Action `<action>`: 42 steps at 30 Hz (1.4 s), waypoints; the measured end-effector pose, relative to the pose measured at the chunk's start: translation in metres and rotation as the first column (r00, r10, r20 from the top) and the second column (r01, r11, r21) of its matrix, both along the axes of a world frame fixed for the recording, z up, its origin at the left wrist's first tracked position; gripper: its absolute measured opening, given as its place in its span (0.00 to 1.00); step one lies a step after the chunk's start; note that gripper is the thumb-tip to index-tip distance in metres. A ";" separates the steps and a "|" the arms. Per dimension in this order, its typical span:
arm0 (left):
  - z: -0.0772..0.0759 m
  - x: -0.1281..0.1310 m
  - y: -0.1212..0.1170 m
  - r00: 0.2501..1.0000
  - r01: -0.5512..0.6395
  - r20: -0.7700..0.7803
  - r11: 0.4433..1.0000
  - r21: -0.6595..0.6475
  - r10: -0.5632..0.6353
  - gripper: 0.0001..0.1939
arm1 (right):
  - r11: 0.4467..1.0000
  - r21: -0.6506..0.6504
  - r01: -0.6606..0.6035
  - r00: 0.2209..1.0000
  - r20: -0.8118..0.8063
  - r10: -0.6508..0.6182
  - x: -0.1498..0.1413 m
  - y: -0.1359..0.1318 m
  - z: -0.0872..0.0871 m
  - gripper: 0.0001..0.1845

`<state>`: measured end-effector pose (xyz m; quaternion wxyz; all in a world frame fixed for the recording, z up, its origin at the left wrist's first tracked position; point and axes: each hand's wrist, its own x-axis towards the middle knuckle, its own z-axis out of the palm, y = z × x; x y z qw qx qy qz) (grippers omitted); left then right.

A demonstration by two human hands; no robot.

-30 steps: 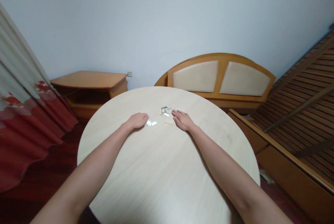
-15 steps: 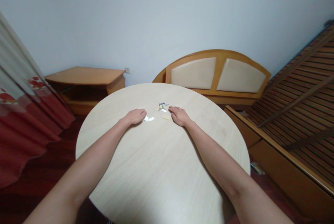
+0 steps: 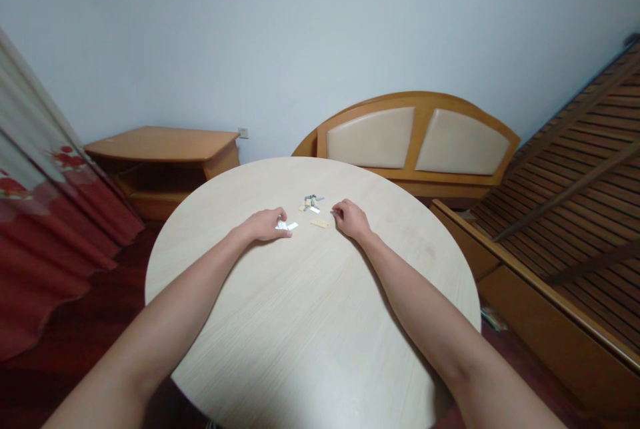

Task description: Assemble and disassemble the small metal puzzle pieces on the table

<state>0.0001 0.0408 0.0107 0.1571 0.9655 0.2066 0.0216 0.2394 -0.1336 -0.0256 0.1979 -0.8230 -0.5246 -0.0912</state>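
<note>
My left hand rests on the left part of the round table's middle. Its thumb and fingers are apart, curving around a few small white pieces. One flat white piece lies just past its fingertips. Farther right, my right hand has its fingers curled in a pinch; whatever may be between the tips is too small to make out. Between the hands lies a tan studded plate, like a toy building-brick plate. Behind it is a small pile of grey and tan toy bricks, with a white strip at its front.
The pale round table stands before me. Beyond it are a wooden cabinet at left and a headboard against the wall. Red and white curtains hang at left. A slatted wooden bed base leans at right.
My left hand has opened its thumb and fingers around the white pieces. My right hand has drawn slightly right, away from the pile and plate, and its fingers have curled into a pinch.
</note>
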 end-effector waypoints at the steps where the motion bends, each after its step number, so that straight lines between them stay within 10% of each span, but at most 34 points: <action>1: -0.001 0.001 0.000 1.000 0.007 0.014 1.000 -0.001 -0.007 0.25 | 1.000 0.001 0.024 1.000 0.009 -0.024 -0.001 -0.001 0.001 0.14; 8: -0.008 0.008 -0.006 0.997 0.010 0.070 1.000 0.021 -0.012 0.21 | 0.979 -0.081 0.185 0.982 0.040 -0.183 -0.005 -0.003 0.004 0.17; 27: -0.053 0.038 0.012 0.920 0.104 0.368 0.990 0.098 -0.133 0.13 | 0.997 -0.016 0.069 0.995 -0.067 -0.070 0.003 0.004 -0.004 0.07; 36: -0.054 0.044 0.003 0.903 0.086 0.402 0.981 0.172 -0.150 0.10 | 0.889 0.232 -0.395 0.911 -0.025 0.411 -0.029 0.017 -0.011 0.05; 42: -0.052 0.067 -0.018 0.909 0.073 0.396 0.983 0.167 -0.134 0.09 | 0.892 0.183 -0.413 0.902 -0.053 0.428 -0.017 0.022 -0.021 0.07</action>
